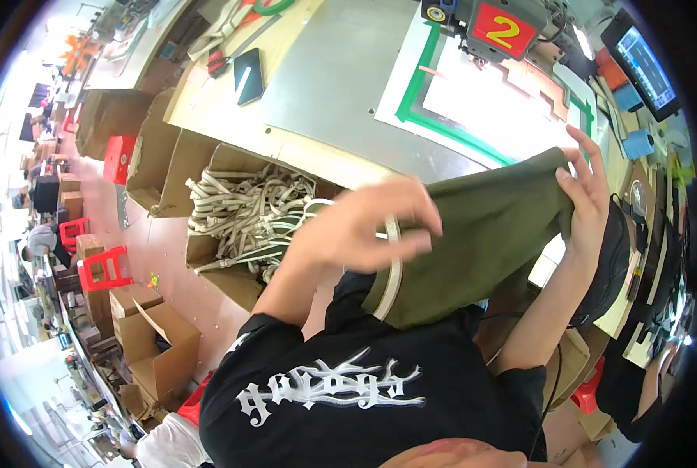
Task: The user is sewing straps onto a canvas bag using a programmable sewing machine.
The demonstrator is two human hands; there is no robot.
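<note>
A dark olive-green cloth piece (473,234) stretches in front of my chest. At its far right corner my right hand (586,187) pinches the edge between thumb and fingers, with the other fingers raised. Over the cloth's left part my left hand (372,226) hangs, smeared by motion, its thumb and forefinger apart. A narrow cream strap (393,277) shows in the gap between them and runs down along the cloth's left edge. Whether those fingers grip the strap is hidden.
A cardboard box of tangled cream straps (243,207) stands left of the cloth. Ahead, the worktable (325,86) carries a phone (249,76), a machine head (500,30) and a lit, green-taped frame (411,93). A screen (645,66) stands far right. Red stools (105,267) are on the left.
</note>
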